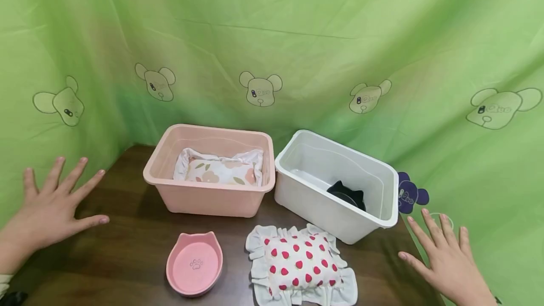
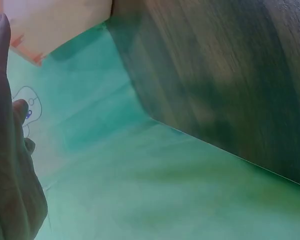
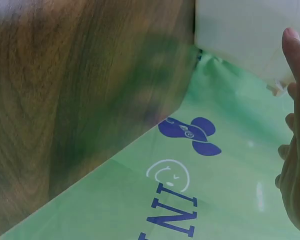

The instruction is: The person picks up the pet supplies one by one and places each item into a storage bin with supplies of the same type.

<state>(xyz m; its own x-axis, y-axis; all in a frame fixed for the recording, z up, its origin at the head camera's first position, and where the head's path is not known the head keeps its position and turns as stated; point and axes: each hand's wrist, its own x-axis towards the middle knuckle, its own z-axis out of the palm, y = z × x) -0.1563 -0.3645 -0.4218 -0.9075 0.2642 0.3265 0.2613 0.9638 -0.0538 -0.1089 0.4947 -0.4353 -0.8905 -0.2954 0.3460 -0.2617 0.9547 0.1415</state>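
While the left hand (image 1: pixel 55 207) hovers out to the side of the pink bin (image 1: pixel 210 199), fingers fanned wide apart, the right hand (image 1: pixel 450 261) does the same near the white bin (image 1: pixel 318 209). Both bins sit side by side on a dark wooden table (image 1: pixel 127 249). Pink bin's got a floral cushion (image 1: pixel 223 170) inside, white bin's got a black bowl (image 1: pixel 348 195) with cat ears. In front of them I see a pink bowl (image 1: pixel 195 275), also cat-eared, and a frilly strawberry cushion (image 1: pixel 299 263) lying close to the white bin.

Brn wood tbl (image 1: pixel 140 244) holds pink bin (image 1: pixel 212 199), wht bin (image 1: pixel 314 207), pink bowl (image 1: pixel 195 275) & strawberry-print cushion (image 1: pixel 302 264).
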